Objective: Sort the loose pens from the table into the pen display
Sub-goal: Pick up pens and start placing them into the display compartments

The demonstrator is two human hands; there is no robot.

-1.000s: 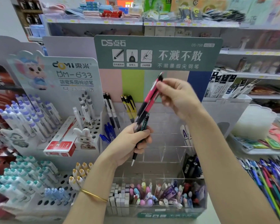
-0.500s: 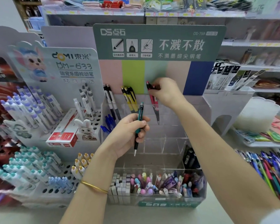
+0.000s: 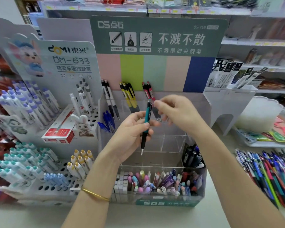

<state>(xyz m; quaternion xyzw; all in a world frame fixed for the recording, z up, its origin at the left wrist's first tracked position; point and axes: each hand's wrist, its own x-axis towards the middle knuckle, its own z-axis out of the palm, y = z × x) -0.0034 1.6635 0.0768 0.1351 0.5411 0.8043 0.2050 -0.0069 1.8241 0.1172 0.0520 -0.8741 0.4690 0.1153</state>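
While left hand (image 3: 130, 134) grips teal pen (image 3: 146, 122) tip-down, right hand (image 3: 177, 112) hovers empty, loosely curled, beside its cap; risk: fumbled transfer drops it into wrong compartment of pen display (image 3: 168, 203).

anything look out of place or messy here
Yes: a jumbled heap of loose multicoloured pens sprawls across the table at far right. The two red pens stand before the mint stripe, not the pink one.

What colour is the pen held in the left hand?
The pen in the left hand is teal with a black grip, best seen in the head view.
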